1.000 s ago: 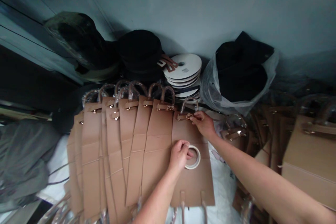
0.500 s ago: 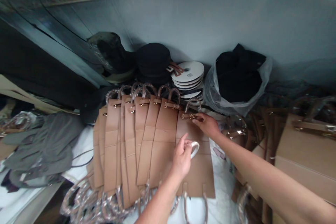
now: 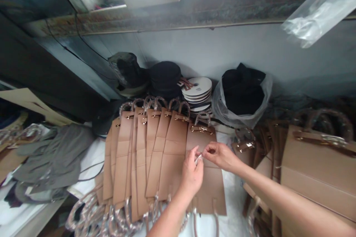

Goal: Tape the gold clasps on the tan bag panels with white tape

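Observation:
My left hand (image 3: 192,172) is closed on a small roll of white tape (image 3: 198,159), now seen nearly edge-on. Just to its right, my right hand (image 3: 221,155) pinches thumb and fingers together beside the roll; what they hold, if anything, is too small to make out. Beneath both hands lies a flat brown bag panel (image 3: 213,183) with a buckled strap (image 3: 202,129) across its top and handles at both ends. To the left, several similar brown panels (image 3: 174,148) overlap in a fan, their handles wrapped in clear plastic.
Behind the panels stand white reels (image 3: 198,86), a black roll (image 3: 165,74) and a plastic bag of black material (image 3: 241,90). More brown bag pieces (image 3: 319,170) are stacked at right. Grey fabric (image 3: 55,159) lies at left. A clear plastic sleeve (image 3: 319,11) hangs at upper right.
My right hand has left the panel's strap and come down beside the left hand. The tape roll has turned edge-on. The view has tilted up, showing the ledge.

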Motion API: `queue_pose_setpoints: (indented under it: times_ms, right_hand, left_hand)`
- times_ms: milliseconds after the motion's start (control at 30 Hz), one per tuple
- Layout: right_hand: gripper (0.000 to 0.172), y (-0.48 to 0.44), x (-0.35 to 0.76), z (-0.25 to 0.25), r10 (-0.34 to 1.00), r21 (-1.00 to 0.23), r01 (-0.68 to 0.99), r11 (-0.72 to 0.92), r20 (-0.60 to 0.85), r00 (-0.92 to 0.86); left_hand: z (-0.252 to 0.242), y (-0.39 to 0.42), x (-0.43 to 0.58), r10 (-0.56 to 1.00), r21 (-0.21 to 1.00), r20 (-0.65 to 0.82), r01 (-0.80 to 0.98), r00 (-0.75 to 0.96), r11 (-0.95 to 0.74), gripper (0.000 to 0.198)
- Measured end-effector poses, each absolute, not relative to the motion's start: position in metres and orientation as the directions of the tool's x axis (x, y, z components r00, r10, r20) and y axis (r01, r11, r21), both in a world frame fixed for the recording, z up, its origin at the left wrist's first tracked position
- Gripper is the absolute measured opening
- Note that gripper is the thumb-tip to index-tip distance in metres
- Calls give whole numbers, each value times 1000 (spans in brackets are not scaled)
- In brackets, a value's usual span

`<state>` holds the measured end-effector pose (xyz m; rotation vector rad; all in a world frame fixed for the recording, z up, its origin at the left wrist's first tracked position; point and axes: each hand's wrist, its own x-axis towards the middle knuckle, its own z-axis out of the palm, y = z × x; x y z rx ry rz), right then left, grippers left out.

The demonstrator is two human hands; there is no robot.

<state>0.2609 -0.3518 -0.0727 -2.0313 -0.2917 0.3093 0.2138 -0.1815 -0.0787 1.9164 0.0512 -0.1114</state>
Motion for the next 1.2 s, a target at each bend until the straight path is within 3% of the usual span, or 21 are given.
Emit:
queue_pose_setpoints:
  times_ms: [200, 300, 367, 433, 533, 600, 700, 833, 1200]
  right_hand:
    - [20, -339, 280, -69, 391, -882, 153, -447, -39, 920]
    - [21, -333, 296, -70, 426, -939, 73, -336, -82, 901]
    - [22, -330, 308, -70, 436, -977, -21, -213, -114, 893]
    - [24, -324, 322, -70, 443, -992, -77, -96, -112, 890]
    - [25, -309, 348, -82, 402, -997, -66, -45, -78, 912]
    - [25, -296, 368, -101, 300, -996, -64, -66, -81, 951]
    - [29, -278, 393, -137, 140, -990, -139, -36, -142, 980]
    - [35, -265, 409, -164, 31, -971, -237, 39, -236, 971]
    - [34, -262, 406, -165, -6, -972, -214, 92, -215, 977]
  left_hand:
    - [-83, -173, 234, 31, 956, -179, 181, 983, -229, 14]
    - [-88, -174, 250, 83, 936, -352, 349, 932, 46, 16]
    - [-94, -173, 263, 88, 839, -512, 475, 855, 267, 19]
    - [-104, -171, 274, 78, 743, -621, 554, 780, 376, 21]
    - [-124, -170, 283, 61, 706, -669, 607, 741, 365, 22]
    - [-137, -172, 282, 54, 715, -667, 618, 743, 326, 20]
    - [-154, -178, 277, 62, 752, -641, 610, 765, 252, 18]
    - [-169, -179, 273, 50, 780, -615, 599, 787, 179, 18]
    - [-175, -178, 274, 20, 814, -578, 576, 815, 75, 16]
